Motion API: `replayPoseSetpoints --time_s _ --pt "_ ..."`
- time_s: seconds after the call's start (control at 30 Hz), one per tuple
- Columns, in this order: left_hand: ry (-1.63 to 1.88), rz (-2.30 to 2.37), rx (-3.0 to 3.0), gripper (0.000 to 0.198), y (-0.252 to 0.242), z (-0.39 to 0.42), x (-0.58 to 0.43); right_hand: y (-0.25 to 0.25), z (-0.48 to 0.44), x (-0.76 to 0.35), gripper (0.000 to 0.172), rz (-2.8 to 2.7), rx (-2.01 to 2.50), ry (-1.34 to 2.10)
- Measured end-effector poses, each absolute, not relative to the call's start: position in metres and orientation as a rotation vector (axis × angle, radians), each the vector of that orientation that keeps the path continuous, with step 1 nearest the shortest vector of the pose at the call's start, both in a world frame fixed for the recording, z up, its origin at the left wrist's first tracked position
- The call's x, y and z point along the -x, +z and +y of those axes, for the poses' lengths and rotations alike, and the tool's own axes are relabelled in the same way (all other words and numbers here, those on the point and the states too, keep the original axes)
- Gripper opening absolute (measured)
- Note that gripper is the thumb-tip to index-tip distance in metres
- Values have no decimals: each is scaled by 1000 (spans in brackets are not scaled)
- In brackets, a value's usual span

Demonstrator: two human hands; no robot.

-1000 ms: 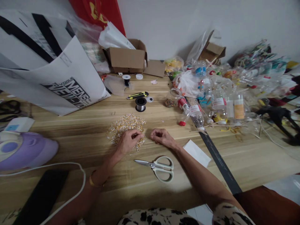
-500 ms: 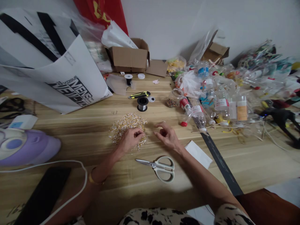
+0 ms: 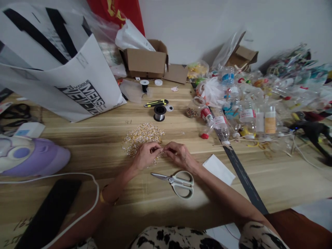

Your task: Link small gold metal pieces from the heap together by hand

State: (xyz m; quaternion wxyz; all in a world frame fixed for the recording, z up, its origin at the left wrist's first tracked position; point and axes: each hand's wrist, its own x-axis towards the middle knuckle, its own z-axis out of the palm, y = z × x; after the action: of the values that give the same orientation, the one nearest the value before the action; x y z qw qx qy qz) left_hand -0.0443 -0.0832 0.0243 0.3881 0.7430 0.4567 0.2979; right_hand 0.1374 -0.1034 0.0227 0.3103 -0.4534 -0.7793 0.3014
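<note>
Both hands, left hand (image 3: 146, 156) and right hand (image 3: 180, 155), pinch together at the bead pile (image 3: 142, 136); a jar (image 3: 193, 107) holding beads lies beyond, toward the bench's far edge.

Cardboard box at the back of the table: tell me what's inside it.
A white plastic bag sticks up out of the open cardboard box and leans left. The box's front wall hides everything lower down, so whatever else is in it can't be seen.

The item pinched between the left hand (image 3: 145, 155) and right hand (image 3: 178, 155) is too small to be identified. The bead pile (image 3: 142, 136) is partly covered by the left hand.
</note>
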Motion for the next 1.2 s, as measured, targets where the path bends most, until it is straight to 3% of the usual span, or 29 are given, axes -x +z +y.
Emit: replayPoseSetpoints --time_s 0.37,0.5,0.73,0.87,1.07,1.2 --pt "850 1173 -1756 16 9 -89 47 30 -109 -136 12 -2199 1252 772" --pt "859 1159 -1781 13 6 -89 46 31 -110 -131 24 -2098 1226 806" --pt "833 1184 -1765 15 7 -91 46 21 -106 -124 7 -2009 1229 905" --pt "818 1187 -1789 16 11 -91 48 15 -107 -125 9 -1925 1263 931" --pt "717 1250 -1869 20 14 -84 59 2 -112 -126 13 -1856 1213 881" --pt "401 1372 -2159 15 26 -88 62 -8 -111 -128 11 -1857 1185 820"
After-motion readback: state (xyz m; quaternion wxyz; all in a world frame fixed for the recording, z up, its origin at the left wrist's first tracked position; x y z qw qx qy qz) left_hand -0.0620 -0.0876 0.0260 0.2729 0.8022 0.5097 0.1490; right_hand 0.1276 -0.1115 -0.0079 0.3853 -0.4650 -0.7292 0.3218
